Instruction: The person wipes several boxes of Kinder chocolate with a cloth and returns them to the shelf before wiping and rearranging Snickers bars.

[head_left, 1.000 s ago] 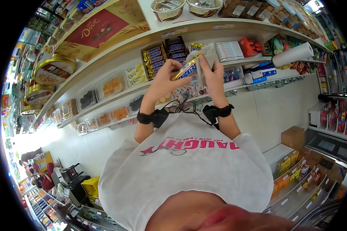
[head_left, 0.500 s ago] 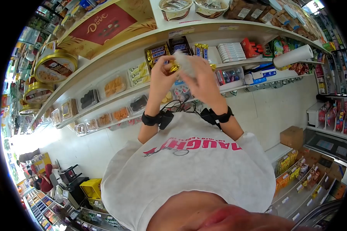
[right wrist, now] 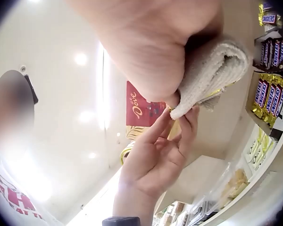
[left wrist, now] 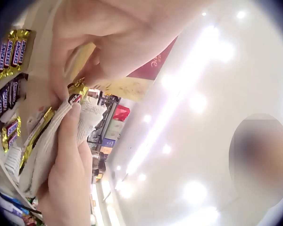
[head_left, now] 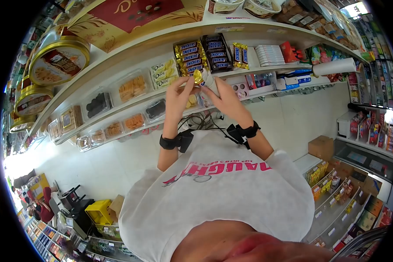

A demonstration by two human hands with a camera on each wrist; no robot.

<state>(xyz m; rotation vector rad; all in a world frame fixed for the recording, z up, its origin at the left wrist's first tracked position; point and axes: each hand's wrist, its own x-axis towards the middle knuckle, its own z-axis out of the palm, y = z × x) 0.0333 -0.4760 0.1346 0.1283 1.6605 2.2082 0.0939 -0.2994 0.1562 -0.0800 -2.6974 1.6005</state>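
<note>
In front of the shelf, both hands hold a gold-wrapped Snickers bar [head_left: 198, 77] between them. The left hand [head_left: 177, 99] pinches its gold end with thumb and fingers. Around the rest of the bar, the right hand [head_left: 229, 101] grips a folded whitish knitted cloth [right wrist: 210, 70], its thumb lying along it in the left wrist view. Most of the bar is hidden by the cloth; a strip of gold wrapper shows along its edge.
Behind the hands, a box of gold Snickers bars [head_left: 189, 57] stands beside a box of dark ones [head_left: 217, 54]. Two loose bars [head_left: 240, 56] lie to their right, with yellow Dove packs [head_left: 163, 72] at left. Clear food tubs [head_left: 133, 87] line the shelves; a white roll [head_left: 335, 67] juts out at right.
The right hand and the cloth have moved over the bar's label, which showed one second ago. Now the cloth covers most of the bar, and the left hand pinches its gold end.
</note>
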